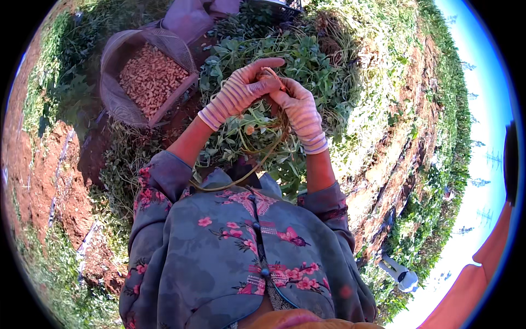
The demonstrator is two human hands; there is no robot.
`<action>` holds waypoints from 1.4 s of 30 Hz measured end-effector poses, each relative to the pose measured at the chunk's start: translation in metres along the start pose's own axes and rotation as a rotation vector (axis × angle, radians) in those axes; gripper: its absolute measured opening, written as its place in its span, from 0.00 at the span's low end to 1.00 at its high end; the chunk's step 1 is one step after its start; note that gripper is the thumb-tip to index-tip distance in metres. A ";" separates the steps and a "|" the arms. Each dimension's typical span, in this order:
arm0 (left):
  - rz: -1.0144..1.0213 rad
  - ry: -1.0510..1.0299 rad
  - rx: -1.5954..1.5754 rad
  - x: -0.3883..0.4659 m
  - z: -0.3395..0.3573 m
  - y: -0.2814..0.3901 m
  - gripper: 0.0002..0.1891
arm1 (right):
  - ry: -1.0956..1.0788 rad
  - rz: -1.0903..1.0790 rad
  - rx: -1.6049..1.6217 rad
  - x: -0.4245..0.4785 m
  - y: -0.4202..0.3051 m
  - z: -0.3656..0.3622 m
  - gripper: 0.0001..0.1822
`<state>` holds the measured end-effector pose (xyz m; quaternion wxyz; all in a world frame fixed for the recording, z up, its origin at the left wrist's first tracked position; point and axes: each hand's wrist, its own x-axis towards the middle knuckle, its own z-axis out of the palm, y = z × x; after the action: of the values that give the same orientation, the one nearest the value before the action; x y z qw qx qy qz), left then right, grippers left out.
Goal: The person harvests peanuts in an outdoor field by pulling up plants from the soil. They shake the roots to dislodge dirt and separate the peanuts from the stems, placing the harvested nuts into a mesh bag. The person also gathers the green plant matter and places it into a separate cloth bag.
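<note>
My left hand (242,90), in a striped knit glove with soiled fingers, is at the root end of an uprooted peanut plant (282,127). Its forefinger points out to the right. Right beside it, my right hand (299,113), gloved alike, grips the same plant by its stems. The fingers hide most of the roots, and any pods among them cannot be made out. One long stem (254,168) trails down across my jacket front. Beneath both hands lies a heap of leafy green peanut plants (263,53).
A mesh-sided container (107,88) of picked peanuts (152,76) stands to the left. Purple cloth (191,18) and a dark crate (294,6) sit beyond it. Pulled plants (370,123) cover the ground on the right. A person (400,275) is farther off.
</note>
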<state>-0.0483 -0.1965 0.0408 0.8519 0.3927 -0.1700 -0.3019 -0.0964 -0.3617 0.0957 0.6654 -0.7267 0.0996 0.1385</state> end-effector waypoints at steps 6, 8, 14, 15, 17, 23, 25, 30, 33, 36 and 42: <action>0.222 0.242 0.207 -0.003 -0.007 -0.016 0.11 | 0.038 0.032 -0.135 0.012 0.013 0.013 0.15; 0.202 0.201 0.624 -0.008 -0.002 -0.003 0.09 | 0.083 0.002 -0.292 0.011 0.025 0.000 0.16; 0.220 0.224 0.968 -0.017 -0.032 0.011 0.08 | 0.073 -0.264 -0.609 0.012 0.015 0.026 0.13; 0.102 0.261 0.938 -0.018 -0.020 0.019 0.10 | 0.099 -0.268 -0.640 0.009 0.016 0.024 0.13; -0.007 0.728 0.934 -0.008 -0.004 0.036 0.19 | 0.054 -0.292 -0.601 -0.008 0.013 0.026 0.11; 0.286 1.154 1.363 -0.061 -0.239 0.091 0.27 | 0.326 -0.285 -0.258 -0.004 0.028 -0.006 0.10; 0.183 1.003 1.687 -0.070 -0.216 0.124 0.26 | 0.337 -0.238 0.011 0.014 0.033 -0.023 0.08; 0.309 0.741 1.287 -0.043 -0.165 0.099 0.21 | 0.433 -0.170 0.199 0.006 -0.014 -0.045 0.06; 0.260 0.655 0.589 -0.024 -0.053 0.082 0.11 | 0.507 -0.247 0.166 0.001 -0.017 -0.054 0.08; 0.191 0.588 0.663 -0.033 -0.011 0.069 0.11 | 0.505 -0.271 0.195 0.004 -0.027 -0.051 0.08; -0.127 0.278 0.556 -0.028 0.017 0.015 0.20 | 0.558 -0.321 0.287 0.000 -0.019 -0.055 0.05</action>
<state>-0.0731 -0.1800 0.0614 0.7064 0.6580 -0.1029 -0.2399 -0.0865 -0.4146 0.1182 0.7213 -0.6420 0.1802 -0.1872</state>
